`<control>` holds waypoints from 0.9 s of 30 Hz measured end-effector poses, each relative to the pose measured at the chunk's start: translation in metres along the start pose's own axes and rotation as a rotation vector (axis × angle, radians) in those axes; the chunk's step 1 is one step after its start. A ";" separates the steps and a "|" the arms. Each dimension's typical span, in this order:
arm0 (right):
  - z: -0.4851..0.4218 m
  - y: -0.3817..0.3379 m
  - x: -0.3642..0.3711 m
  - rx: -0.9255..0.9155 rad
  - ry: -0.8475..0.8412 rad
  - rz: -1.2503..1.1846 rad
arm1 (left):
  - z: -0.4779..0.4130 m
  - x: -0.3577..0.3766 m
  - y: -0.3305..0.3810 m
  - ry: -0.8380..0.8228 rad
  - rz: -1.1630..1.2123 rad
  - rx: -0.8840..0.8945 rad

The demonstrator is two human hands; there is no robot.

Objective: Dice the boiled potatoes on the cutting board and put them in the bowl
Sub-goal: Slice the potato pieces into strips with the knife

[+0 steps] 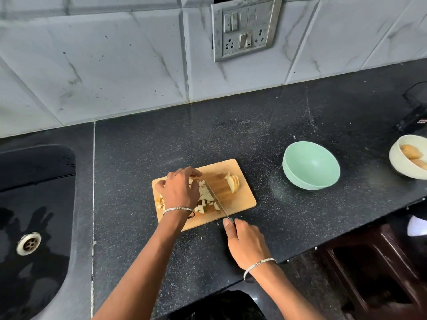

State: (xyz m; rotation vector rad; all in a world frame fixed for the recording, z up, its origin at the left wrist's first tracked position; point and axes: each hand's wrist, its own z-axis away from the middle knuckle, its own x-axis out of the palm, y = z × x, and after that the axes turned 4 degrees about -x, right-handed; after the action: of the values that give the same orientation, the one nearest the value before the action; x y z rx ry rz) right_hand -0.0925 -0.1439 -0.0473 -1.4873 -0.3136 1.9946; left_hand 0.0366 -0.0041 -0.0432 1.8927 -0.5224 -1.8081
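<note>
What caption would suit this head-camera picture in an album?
Left hand steadies potato pieces on the cutting board while the right hand slices with a knife; green bowl empty.

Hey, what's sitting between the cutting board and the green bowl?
Nothing: only bare black countertop separates cutting board and green bowl, per the head view.

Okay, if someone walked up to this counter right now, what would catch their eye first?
The two hands at the wooden cutting board in the middle of the dark counter: the left hand holds down pale potato pieces while the right hand grips a knife whose blade lies across them. Next, the empty mint-green bowl to the board's right, and a white bowl with whole potatoes at the right edge.
</note>
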 end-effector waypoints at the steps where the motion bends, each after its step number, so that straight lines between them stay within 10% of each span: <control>1: -0.001 0.001 -0.002 -0.009 0.030 0.005 | -0.001 0.000 0.000 0.000 0.004 0.005; 13: -0.009 0.030 -0.018 0.013 0.101 -0.001 | 0.012 -0.002 0.005 -0.358 -0.319 0.373; 27: -0.014 0.034 -0.016 -0.025 0.103 -0.072 | 0.000 0.018 0.017 -0.135 -0.136 0.271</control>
State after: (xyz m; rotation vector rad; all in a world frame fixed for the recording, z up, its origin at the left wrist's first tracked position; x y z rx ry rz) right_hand -0.0883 -0.1823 -0.0579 -1.5658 -0.3443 1.8573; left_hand 0.0380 -0.0281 -0.0480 2.0334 -0.7342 -2.0513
